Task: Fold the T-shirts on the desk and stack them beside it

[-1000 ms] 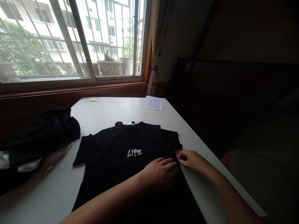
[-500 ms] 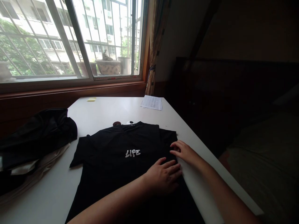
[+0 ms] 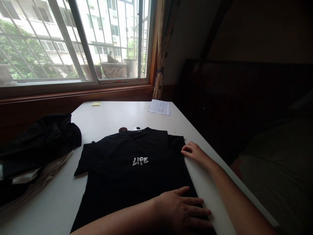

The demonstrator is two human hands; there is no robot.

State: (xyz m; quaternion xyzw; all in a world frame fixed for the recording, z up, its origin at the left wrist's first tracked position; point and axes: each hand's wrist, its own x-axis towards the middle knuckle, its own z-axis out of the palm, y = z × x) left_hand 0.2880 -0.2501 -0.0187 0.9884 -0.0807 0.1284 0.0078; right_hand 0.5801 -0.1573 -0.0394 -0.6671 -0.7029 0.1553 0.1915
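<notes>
A black T-shirt lies spread on the white table, its neckline toward the window and white lettering on its chest. Flat across the lower right part of the shirt rests my left hand, fingers spread, their tips by the side edge. My right hand is at the right sleeve's lower edge, thumb and forefinger pinched together on the cloth. Just past the neckline are a brown round object and a white round one with a dark centre, both partly covered by the shirt.
A heap of dark and beige clothing lies at the table's left. Papers and a yellow note lie near the far edge, below a barred window with a curtain. The table's right edge runs beside my right arm.
My left hand has slid down the shirt toward me, and its fingers have spread. My right hand has shifted slightly up and right, its thumb and forefinger closing at the sleeve.
</notes>
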